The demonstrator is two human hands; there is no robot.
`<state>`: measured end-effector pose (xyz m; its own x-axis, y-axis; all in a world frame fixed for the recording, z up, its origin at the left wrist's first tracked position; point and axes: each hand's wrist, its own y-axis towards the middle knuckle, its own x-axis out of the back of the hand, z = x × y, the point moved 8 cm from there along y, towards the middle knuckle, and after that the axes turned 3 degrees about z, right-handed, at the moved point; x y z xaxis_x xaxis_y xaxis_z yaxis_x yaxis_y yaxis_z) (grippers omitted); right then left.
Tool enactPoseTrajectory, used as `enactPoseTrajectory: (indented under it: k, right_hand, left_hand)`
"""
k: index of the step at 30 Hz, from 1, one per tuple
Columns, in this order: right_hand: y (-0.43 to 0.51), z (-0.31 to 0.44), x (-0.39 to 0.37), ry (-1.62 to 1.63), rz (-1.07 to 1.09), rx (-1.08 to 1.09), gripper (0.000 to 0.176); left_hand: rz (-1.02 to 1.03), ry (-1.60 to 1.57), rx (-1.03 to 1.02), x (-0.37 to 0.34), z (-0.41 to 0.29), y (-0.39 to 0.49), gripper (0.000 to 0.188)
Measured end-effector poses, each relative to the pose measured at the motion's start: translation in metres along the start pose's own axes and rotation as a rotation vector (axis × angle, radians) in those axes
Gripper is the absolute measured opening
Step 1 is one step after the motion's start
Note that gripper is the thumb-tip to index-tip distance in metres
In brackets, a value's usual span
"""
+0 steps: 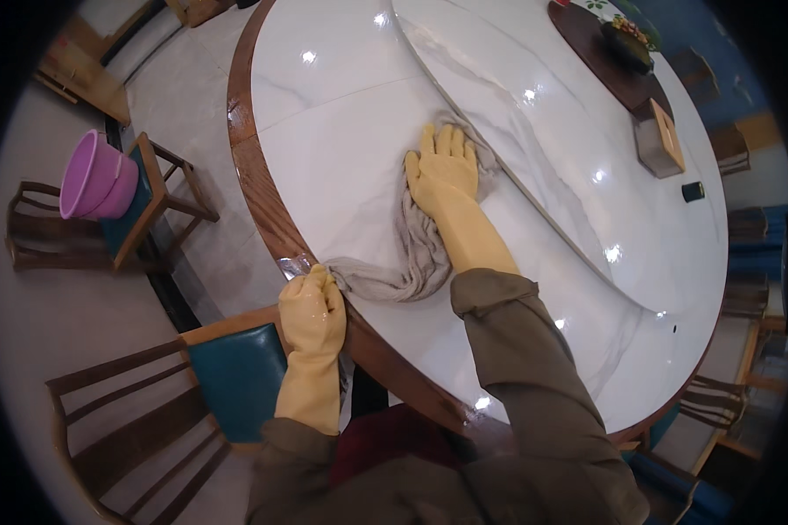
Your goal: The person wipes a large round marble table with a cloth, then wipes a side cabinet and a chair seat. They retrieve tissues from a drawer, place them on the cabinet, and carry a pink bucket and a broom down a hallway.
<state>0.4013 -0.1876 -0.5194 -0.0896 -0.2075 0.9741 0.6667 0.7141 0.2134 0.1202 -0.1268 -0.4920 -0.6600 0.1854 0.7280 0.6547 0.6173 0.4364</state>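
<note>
Both of my hands wear yellow rubber gloves. My right hand point(445, 170) lies flat, fingers extended, pressing a damp grey-beige cloth point(423, 266) onto the white marble-patterned tabletop point(341, 177). Part of the cloth is hidden under that palm. Its upper end touches the edge of the raised turntable point(551, 151). From there the cloth trails in a twisted curve to the table's brown wooden rim point(262, 190). At the rim, my left hand point(314, 308) is closed around the cloth's other end.
A pink bucket point(102, 177) stands on a chair to the left. Another teal-seated wooden chair point(240, 380) is close by my left arm. On the turntable are a tissue box point(656, 141), a small dark cylinder point(693, 191) and a dark planter point(627, 49). More chairs line the right side.
</note>
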Motion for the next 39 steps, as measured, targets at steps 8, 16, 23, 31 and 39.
enactPoseTrajectory:
  k: [8,16,23,31,39]
  right_hand:
    - [-0.215,0.033,0.063,0.18,0.113,0.126,0.055]
    - [-0.323,0.042,0.064,-0.125,0.203,-0.362,0.073]
    - [-0.142,0.094,0.037,0.078,0.11,-0.186,0.072]
    - [0.04,0.073,-0.019,0.003,0.012,-0.232,0.073]
    - [0.202,0.063,-0.068,-0.129,-0.14,-0.161,0.056]
  left_hand:
    - [0.269,-0.119,-0.148,0.014,0.014,0.002,0.011]
    - [0.317,-0.11,-0.138,0.018,0.028,0.016,0.002]
    - [0.106,0.046,0.087,0.007,0.135,0.105,0.014]
    - [-0.071,0.084,0.168,-0.025,0.208,0.193,0.015]
    - [-0.021,0.089,0.141,-0.062,0.26,0.295,0.017]
